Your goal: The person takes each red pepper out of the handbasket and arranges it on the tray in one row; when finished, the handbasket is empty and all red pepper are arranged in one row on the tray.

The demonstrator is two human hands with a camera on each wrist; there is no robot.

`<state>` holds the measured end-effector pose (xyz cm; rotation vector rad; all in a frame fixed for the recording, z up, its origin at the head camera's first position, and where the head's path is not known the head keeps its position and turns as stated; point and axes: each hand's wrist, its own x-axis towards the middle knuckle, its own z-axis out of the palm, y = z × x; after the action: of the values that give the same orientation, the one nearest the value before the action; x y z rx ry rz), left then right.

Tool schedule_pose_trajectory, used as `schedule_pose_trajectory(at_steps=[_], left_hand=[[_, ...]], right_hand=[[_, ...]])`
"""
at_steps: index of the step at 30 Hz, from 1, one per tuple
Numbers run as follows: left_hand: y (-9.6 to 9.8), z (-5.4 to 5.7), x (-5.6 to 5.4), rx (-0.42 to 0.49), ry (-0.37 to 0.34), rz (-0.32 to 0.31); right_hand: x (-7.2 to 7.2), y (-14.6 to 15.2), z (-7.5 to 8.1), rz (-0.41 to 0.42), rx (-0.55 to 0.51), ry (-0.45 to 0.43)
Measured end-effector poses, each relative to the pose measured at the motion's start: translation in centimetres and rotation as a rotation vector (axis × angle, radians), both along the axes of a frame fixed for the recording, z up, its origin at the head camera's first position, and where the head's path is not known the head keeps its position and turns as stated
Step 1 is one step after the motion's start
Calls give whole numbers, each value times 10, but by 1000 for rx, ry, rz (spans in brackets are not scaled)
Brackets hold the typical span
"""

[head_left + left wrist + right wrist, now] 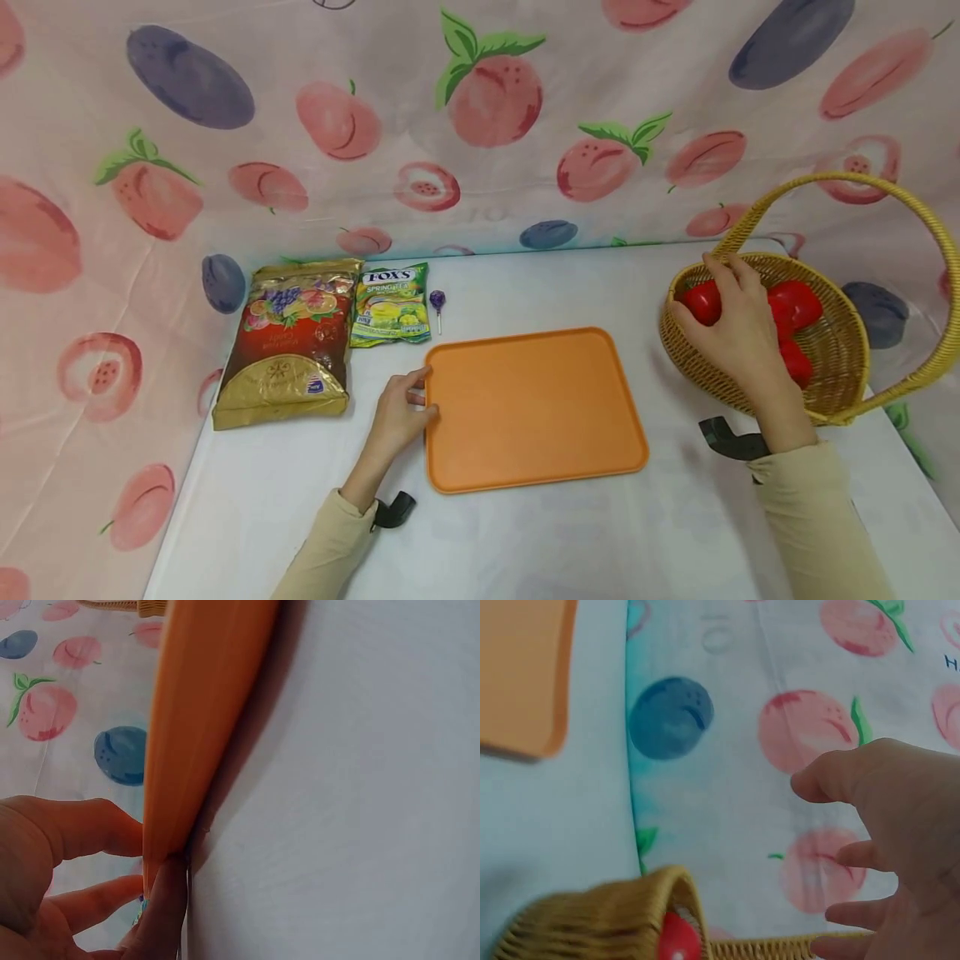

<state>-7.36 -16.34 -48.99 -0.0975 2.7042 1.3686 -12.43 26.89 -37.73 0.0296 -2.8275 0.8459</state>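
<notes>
An orange tray (536, 408) lies in the middle of the white table. At its left edge my left hand (400, 414) grips the rim; in the left wrist view, fingers (161, 911) lie along the tray's side (199, 690). My right hand (731, 321) is over the left part of a wicker basket (843, 358) with a tall handle. Its fingers are spread and hold nothing, as the right wrist view of the hand (900, 832) also shows. Below it is a glossy red round thing (702, 302), with several more red things (797, 304) beside it in the basket.
Back left on the table are a large brown-and-gold candy bag (288, 342), a green Fox's candy bag (390, 304) and a purple lollipop (438, 302). A fruit-print cloth (487, 183) hangs behind. The basket's handle (847, 179) arches up at the right.
</notes>
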Motion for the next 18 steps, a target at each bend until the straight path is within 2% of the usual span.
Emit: schedule_pose_trajectory(at_steps=[10, 18], left_hand=[[-1, -3, -1, 4, 28, 5], [-2, -3, -2, 11, 39, 8]], right_hand=[[-8, 34, 15, 25, 76, -109], [-8, 62, 20, 117, 160, -229]])
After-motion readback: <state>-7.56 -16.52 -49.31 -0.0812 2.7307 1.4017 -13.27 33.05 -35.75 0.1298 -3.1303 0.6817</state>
